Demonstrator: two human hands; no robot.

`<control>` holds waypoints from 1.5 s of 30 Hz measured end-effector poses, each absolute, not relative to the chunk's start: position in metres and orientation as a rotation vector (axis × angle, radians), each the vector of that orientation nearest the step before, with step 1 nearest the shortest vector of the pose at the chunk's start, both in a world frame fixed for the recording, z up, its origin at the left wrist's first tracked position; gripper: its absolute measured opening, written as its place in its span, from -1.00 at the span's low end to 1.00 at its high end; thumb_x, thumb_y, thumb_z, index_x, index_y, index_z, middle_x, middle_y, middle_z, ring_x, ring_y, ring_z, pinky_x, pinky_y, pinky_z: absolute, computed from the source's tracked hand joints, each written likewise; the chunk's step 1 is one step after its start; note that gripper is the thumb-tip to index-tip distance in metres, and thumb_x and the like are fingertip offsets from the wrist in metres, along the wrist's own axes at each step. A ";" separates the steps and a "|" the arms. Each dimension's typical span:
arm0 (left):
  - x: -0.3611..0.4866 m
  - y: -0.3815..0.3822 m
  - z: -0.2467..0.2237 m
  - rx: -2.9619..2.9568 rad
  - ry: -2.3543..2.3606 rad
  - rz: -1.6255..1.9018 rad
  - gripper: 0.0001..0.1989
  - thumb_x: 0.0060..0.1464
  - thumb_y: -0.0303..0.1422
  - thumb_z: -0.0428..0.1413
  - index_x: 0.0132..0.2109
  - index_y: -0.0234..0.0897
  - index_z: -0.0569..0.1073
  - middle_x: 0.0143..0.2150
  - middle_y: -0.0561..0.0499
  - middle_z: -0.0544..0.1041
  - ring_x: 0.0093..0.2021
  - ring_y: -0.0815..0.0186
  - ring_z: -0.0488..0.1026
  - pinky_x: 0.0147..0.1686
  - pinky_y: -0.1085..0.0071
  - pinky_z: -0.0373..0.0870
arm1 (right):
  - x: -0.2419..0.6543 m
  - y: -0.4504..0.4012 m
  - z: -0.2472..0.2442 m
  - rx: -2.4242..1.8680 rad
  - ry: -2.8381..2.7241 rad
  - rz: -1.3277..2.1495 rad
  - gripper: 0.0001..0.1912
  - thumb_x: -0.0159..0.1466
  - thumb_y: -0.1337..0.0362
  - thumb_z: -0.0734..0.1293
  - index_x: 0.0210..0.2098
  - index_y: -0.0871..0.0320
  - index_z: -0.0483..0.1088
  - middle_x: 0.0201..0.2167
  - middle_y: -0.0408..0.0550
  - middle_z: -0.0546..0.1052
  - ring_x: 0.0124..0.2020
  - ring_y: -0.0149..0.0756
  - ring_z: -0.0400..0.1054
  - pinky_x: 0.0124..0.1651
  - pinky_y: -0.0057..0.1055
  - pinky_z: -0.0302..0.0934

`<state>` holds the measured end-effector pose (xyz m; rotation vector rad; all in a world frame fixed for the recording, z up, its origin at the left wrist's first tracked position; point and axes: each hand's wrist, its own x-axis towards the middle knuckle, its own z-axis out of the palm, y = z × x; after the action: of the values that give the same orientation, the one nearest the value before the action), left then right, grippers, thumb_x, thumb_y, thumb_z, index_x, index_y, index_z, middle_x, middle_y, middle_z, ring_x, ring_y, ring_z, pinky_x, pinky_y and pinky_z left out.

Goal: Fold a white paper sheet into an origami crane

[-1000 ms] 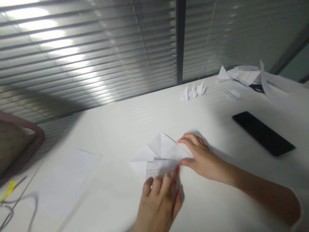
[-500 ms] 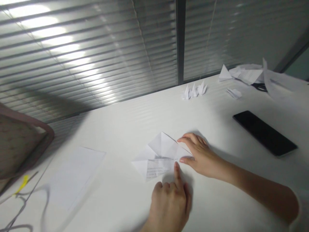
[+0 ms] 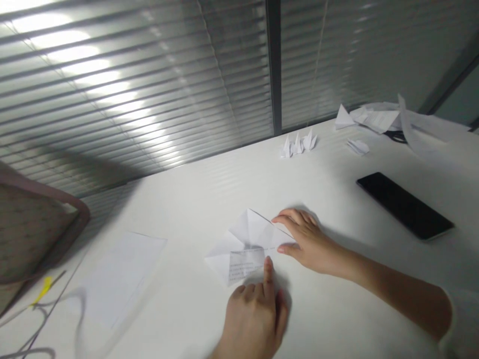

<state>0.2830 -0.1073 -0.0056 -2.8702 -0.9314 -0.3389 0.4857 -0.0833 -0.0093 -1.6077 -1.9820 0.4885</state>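
A blank paper sheet (image 3: 123, 274) lies at lower left. The folded, partly printed paper (image 3: 258, 232) lies on the table (image 3: 187, 199), below the frame's centre. The left hand (image 3: 252, 314), bottom centre, points its index finger at the paper's lower edge, thumb apart, grip holding nothing. The right hand (image 3: 309, 242) keeps a parted grip, thumb and fingers straddling the paper's right corner. A black smartphone (image 3: 404, 204) lies at right.

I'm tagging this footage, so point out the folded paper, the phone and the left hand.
Folded paper (image 3: 255, 233): head view, on its upper white part.
Phone (image 3: 405, 205): head view, middle of its black face.
Left hand (image 3: 252, 313): head view, back of the hand.
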 end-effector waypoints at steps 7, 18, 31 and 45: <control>0.267 -0.082 0.015 -2.783 -1.064 -0.782 -0.53 0.20 -0.43 0.04 0.25 -0.29 0.20 -0.24 -0.12 0.50 -0.28 0.22 0.47 -0.32 0.32 0.47 | 0.492 -0.087 0.002 -1.274 -2.362 0.533 -0.50 0.31 0.20 0.25 0.22 -0.01 0.14 0.24 -0.09 0.28 0.27 -0.27 0.07 0.32 -0.10 -0.15; 0.236 -0.066 0.025 -3.133 -0.576 -0.700 -0.65 0.19 -0.61 -0.06 0.03 -0.26 0.44 -0.11 -0.06 0.58 -0.05 0.28 0.50 0.09 0.16 0.37 | 0.496 -0.099 0.012 -1.437 -2.469 0.352 -0.39 0.22 0.05 0.33 0.22 0.07 0.19 0.18 0.02 0.33 0.15 -0.03 0.19 0.20 0.01 0.07; 0.226 -0.064 0.029 -3.005 -0.791 -0.128 -0.55 0.23 -0.25 -0.01 0.20 -0.35 0.31 0.18 -0.20 0.39 0.22 0.04 0.26 0.20 -0.06 0.17 | 0.492 -0.107 0.003 -1.169 -2.552 0.058 -0.66 0.32 0.32 0.23 0.08 0.14 0.34 0.09 0.03 0.44 0.11 -0.19 0.30 0.25 -0.11 0.11; 0.228 -0.043 0.017 -3.102 -0.820 -0.121 -0.54 0.30 -0.29 -0.09 0.31 -0.13 0.11 0.37 0.04 0.05 0.36 0.13 -0.04 0.27 0.00 0.06 | 0.499 -0.108 0.011 -1.109 -2.644 0.351 -0.48 0.23 0.11 0.35 0.15 0.07 0.27 0.24 -0.07 0.28 0.24 -0.23 0.15 0.24 -0.25 0.13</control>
<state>0.2276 -0.0431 0.0168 -3.1020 -0.8197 -0.1210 0.4990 -0.1081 0.0115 -1.1087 -2.6438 0.3508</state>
